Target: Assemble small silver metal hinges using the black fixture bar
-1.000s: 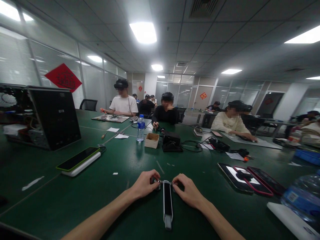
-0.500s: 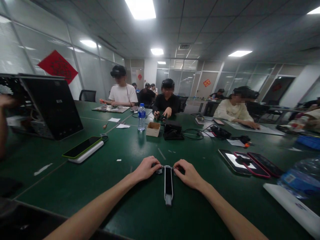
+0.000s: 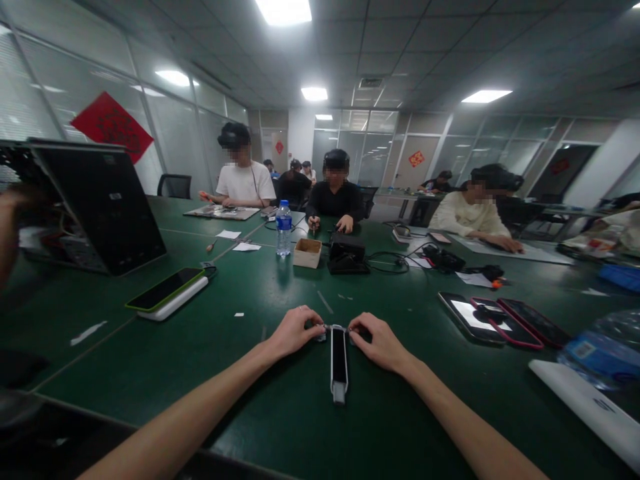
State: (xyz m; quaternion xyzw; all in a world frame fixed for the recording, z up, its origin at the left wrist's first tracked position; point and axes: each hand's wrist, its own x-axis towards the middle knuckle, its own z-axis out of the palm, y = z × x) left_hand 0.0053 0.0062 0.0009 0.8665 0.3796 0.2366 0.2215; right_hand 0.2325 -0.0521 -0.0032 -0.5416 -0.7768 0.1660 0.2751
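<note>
green desk (image 3: 280, 413): slim device (image 3: 339, 360) is flanked, left hand (image 3: 299, 329) ten o'clock, right hand (image 3: 377, 340) two, both pinched, contents unclear; seemingly unfinished.

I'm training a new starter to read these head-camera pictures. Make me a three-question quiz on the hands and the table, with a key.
1. Which thing lies between the left hand and the right hand?
a) a roll of tape
b) a slim, dark-topped device
c) a coffee mug

2. True or false: in the picture, the open box stands to the right of the blue-capped bottle.

3. Fill in the blank: the green-edged phone lies on top of a slab that is ____ in colour.

Key: 1. b; 2. true; 3. white.
</note>
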